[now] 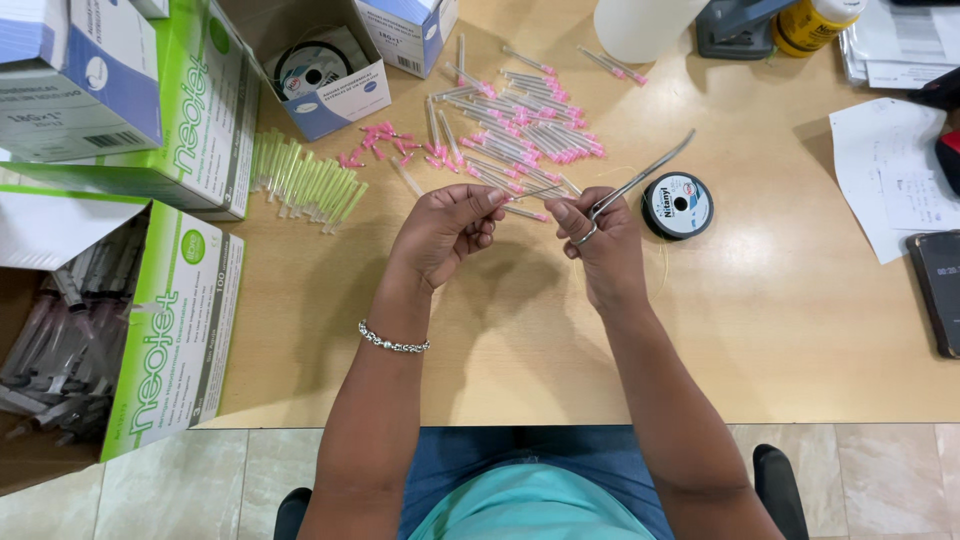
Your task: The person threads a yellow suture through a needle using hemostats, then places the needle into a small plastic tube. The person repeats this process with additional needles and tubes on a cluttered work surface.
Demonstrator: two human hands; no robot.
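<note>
**Single head view, steeply downward**

Worn on the head, aimed almost straight down at the wooden surface (760,330). Close in, at arm's reach; forearms enter from the bottom edge, lap and floor tiles (180,480) below. No second view.

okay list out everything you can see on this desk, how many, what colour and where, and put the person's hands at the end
needle with cap: one, clear with pink end, pinched in the left hand
metal scissors-like tool: one, silver, in the right hand
capped needles pile: many, clear and pink, above the hands
green-capped needles: a row, pale green, left of the pile
thread spool: one, black and white, right of the hands
green and white boxes: two, left edge
blue and white boxes: three, top left
papers: white, right edge
phone: one, dark, far right
desk: wood, light brown
bracelet: one, silver, left wrist
left hand
right hand
</note>
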